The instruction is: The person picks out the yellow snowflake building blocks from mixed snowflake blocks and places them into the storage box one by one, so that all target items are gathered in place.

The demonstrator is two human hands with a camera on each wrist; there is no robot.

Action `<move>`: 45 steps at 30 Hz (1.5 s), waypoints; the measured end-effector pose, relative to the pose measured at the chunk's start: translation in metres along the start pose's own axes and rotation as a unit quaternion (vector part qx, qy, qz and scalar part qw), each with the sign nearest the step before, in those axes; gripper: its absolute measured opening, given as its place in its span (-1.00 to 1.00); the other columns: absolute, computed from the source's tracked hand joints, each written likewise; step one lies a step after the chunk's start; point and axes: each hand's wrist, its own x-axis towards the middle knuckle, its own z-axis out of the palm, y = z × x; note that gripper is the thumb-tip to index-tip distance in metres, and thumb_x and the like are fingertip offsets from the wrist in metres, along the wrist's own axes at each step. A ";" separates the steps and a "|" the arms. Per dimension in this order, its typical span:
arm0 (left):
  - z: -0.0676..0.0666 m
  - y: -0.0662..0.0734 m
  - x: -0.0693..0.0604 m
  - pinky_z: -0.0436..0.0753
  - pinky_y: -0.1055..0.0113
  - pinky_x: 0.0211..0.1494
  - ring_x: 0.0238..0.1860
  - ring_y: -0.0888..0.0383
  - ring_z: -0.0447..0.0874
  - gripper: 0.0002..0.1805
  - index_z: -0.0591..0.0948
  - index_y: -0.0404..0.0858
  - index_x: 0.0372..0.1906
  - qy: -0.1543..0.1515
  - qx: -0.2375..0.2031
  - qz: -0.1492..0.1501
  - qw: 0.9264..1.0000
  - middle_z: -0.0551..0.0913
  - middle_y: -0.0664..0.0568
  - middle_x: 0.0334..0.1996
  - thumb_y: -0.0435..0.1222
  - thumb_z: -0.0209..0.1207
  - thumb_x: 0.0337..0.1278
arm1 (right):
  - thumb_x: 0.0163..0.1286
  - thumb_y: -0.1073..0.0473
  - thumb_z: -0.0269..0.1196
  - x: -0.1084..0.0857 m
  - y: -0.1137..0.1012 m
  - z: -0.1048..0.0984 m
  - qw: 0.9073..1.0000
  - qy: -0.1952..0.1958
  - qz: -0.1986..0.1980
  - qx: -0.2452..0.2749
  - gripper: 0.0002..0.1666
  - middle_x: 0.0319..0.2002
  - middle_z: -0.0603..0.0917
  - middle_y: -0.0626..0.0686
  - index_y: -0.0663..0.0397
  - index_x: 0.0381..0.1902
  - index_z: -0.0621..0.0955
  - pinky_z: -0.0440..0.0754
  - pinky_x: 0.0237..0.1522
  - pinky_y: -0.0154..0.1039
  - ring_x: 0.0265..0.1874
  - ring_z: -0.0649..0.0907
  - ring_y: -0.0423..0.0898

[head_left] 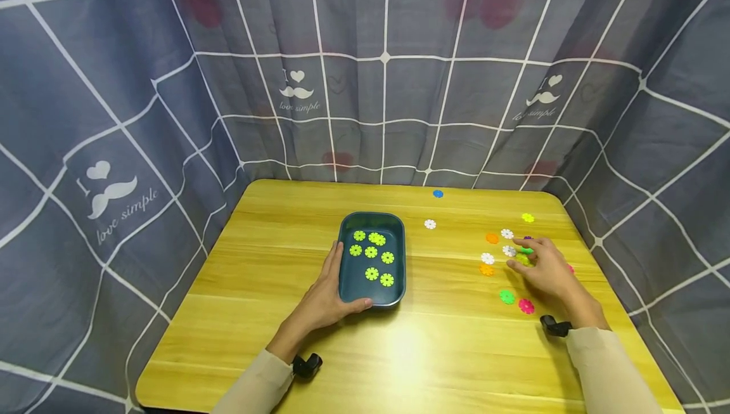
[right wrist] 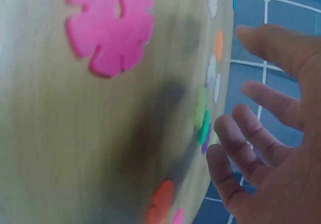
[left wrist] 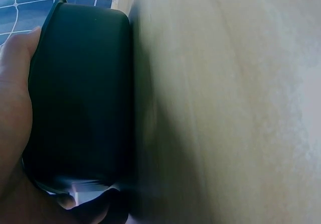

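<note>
My left hand (head_left: 326, 295) grips a dark blue-green rectangular tray (head_left: 355, 284), its fingers along the left wall and the thumb over the near rim. Inside the tray lie several yellow-green notched flower-shaped discs (head_left: 371, 252). In the left wrist view the tray's outer wall (left wrist: 83, 93) fills much of the picture. On the right, my right hand (head_left: 549, 268) hovers over scattered discs, thumb and fingers apart, holding nothing. Closest to its fingertips are a yellow-green disc (head_left: 521, 260), a green disc (head_left: 525, 250) and a white disc (head_left: 509, 251). The hand partly covers a purple disc (head_left: 528, 238).
Around the right hand lie orange discs (head_left: 487, 270), a green disc (head_left: 507, 297) and a pink disc (head_left: 526, 306). Farther back are a white disc (head_left: 430, 224), a blue disc (head_left: 438, 194) and a yellow-green disc (head_left: 528, 218). A checked curtain (head_left: 353, 90) surrounds the wooden table (head_left: 251, 274).
</note>
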 end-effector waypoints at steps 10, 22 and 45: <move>-0.001 0.001 0.000 0.53 -0.61 0.60 0.84 -0.48 0.25 0.62 -0.22 -0.04 1.00 0.001 0.000 0.000 1.000 -0.28 -0.03 1.00 0.21 0.71 0.18 | 0.62 0.01 0.55 0.000 0.010 -0.003 1.000 0.005 0.022 -0.018 -0.32 0.20 0.72 0.50 0.34 0.48 0.70 0.75 0.17 0.44 0.09 0.80 0.38; 0.000 0.000 0.002 0.55 -0.58 0.60 0.86 -0.45 0.24 0.61 -0.20 -0.04 1.00 0.004 0.009 0.001 1.000 -0.28 -0.03 1.00 0.24 0.70 0.18 | 0.57 0.17 0.58 0.001 0.016 0.000 1.000 0.017 0.011 -0.020 -0.53 -0.03 0.84 0.36 0.42 0.25 0.80 0.81 0.16 0.35 -0.06 0.84 0.26; 0.000 0.001 0.000 0.52 -0.57 0.64 0.87 -0.44 0.21 0.62 -0.20 -0.07 0.99 0.006 0.013 0.005 1.000 -0.23 -0.11 1.00 0.24 0.71 0.17 | 0.59 0.02 0.60 -0.007 0.031 -0.005 0.999 0.018 0.033 -0.017 -0.49 -0.05 0.89 0.29 0.34 0.23 0.83 0.77 -0.05 -0.09 -0.12 0.83 0.12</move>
